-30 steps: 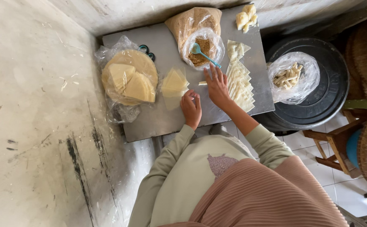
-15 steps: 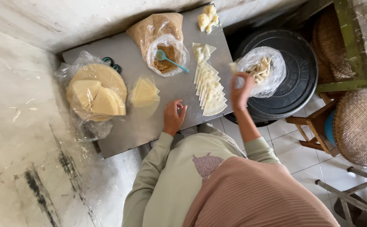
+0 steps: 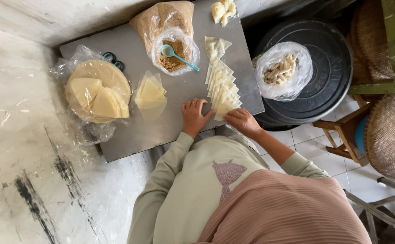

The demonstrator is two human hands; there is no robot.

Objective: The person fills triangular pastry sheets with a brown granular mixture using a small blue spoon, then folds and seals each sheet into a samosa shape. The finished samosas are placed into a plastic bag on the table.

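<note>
Hands (image 3: 196, 116) (image 3: 241, 121) at wrapper row (image 3: 222, 86), filling bag (image 3: 175, 49), rolls bag (image 3: 281, 70) nearby

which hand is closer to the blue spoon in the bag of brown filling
Left. The left hand lies flat on the metal table directly below the blue spoon. The right hand sits farther off to the right, at the near end of the row of wrappers.

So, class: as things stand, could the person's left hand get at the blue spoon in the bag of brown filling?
Probably yes. The left hand rests on the metal tray, and only bare tray lies between it and the blue spoon, whose handle sticks out of the open bag.
</note>
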